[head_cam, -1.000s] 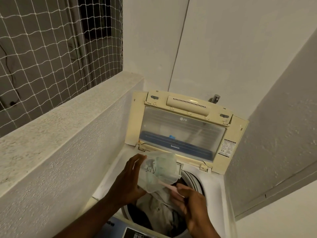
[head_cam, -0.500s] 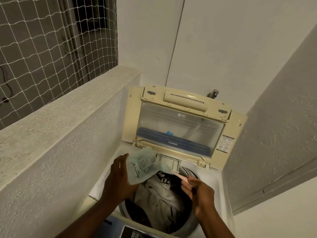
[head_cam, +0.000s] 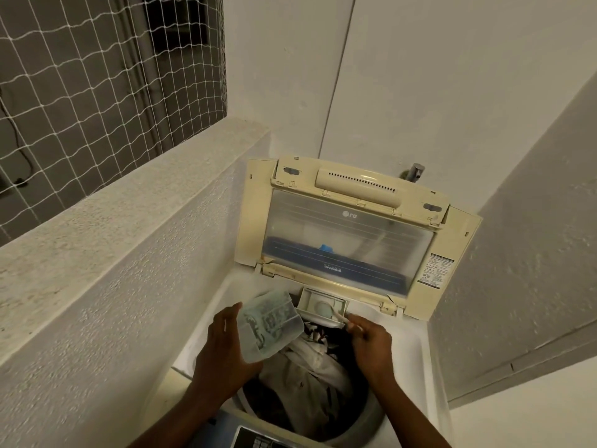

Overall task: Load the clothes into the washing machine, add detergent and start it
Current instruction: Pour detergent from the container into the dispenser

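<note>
A top-loading washing machine (head_cam: 420, 360) stands with its yellowed lid (head_cam: 352, 240) raised against the back wall. White and dark clothes (head_cam: 310, 373) fill the drum. My left hand (head_cam: 223, 354) holds a translucent detergent container (head_cam: 269, 324), tilted, above the drum's left rim. My right hand (head_cam: 371, 345) pinches the handle of a small pale scoop (head_cam: 326, 310) whose bowl rests in the open detergent drawer (head_cam: 319, 305) at the drum's back edge.
A rough concrete ledge (head_cam: 113, 221) runs along the left, with a netted opening (head_cam: 80, 76) above it. White walls close in behind and to the right. A metal tap (head_cam: 415, 171) sticks out behind the lid. The control panel (head_cam: 255, 439) is at the bottom edge.
My right hand has carried the scoop from over the drum back into the detergent drawer. My left hand has lowered the container slightly toward the drum's left side.
</note>
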